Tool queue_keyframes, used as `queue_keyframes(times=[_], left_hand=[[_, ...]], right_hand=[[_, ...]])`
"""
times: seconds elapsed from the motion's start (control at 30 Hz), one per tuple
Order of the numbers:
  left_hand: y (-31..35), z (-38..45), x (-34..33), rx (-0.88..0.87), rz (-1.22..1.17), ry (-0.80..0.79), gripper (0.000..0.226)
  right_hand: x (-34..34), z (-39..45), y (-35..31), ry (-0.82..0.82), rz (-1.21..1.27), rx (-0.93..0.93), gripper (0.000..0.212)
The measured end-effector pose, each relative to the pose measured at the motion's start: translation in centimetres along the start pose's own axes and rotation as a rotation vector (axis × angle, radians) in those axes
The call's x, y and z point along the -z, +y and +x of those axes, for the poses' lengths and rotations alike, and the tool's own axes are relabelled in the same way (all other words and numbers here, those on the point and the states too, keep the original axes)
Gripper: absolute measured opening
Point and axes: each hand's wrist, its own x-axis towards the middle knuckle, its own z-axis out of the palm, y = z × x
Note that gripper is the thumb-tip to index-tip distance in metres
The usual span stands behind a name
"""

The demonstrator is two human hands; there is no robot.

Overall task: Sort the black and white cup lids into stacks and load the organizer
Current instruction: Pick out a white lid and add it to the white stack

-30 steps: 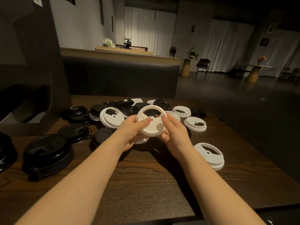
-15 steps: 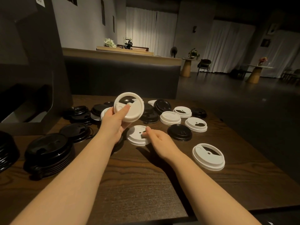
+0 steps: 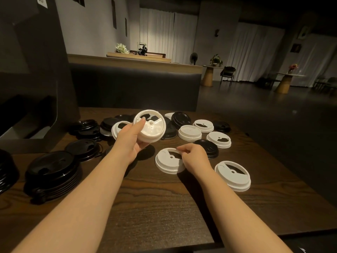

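While organizer (image 3: 27, 99) sits dim — cropped, hands (image 3: 130, 139) grip white lids (image 3: 149, 126).

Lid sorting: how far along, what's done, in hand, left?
Early. Done: one black lid stack at the table's left. In hand: left hand holds up a white lid; right hand pinches another white lid flat on the table. Left: loose white lids and black lids mixed behind; none seen going into the organizer.
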Motion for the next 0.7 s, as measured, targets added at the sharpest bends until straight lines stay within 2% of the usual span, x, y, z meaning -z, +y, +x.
queue_keyframes(times=[0.1,0.2,0.23,0.27,0.37,0.43,0.5,0.57,0.63,0.7], left_hand=[[-0.1,0.0,0.2,0.007,0.000,-0.013,0.040],[-0.5,-0.2,0.1,0.014,0.047,-0.050,0.038],[-0.6,-0.4,0.0,0.017,0.060,-0.071,0.036],[-0.8,-0.5,-0.1,0.022,0.073,-0.089,0.033],[-1.0,-0.7,-0.4,0.012,0.136,-0.117,0.028],[-1.2,-0.7,-0.6,-0.028,0.223,-0.110,0.025],[-1.3,-0.7,-0.6,-0.069,0.351,-0.097,0.030],[-1.3,-0.8,-0.7,-0.062,0.380,-0.102,0.034],[-1.1,-1.0,-0.9,-0.018,0.295,-0.143,0.031],[-0.9,-1.3,-1.3,0.002,0.233,-0.189,0.030]], right_hand=[[-0.1,-0.3,-0.1,0.020,0.006,0.057,0.028],[0.5,-0.3,0.1,0.323,-0.298,0.151,0.034],[1.0,-0.3,0.2,0.416,-0.389,0.142,0.039],[1.4,-0.1,0.4,0.437,-0.429,0.091,0.044],[1.8,0.3,1.0,0.239,-0.480,-0.065,0.057],[1.7,0.3,1.2,0.088,-0.567,-0.080,0.059],[1.8,0.3,1.2,0.063,-0.572,-0.046,0.057],[1.7,0.3,1.3,0.198,-0.469,0.064,0.049],[1.5,0.0,0.9,0.306,-0.197,0.180,0.043],[1.3,-0.6,0.0,0.231,0.195,0.200,0.043]])
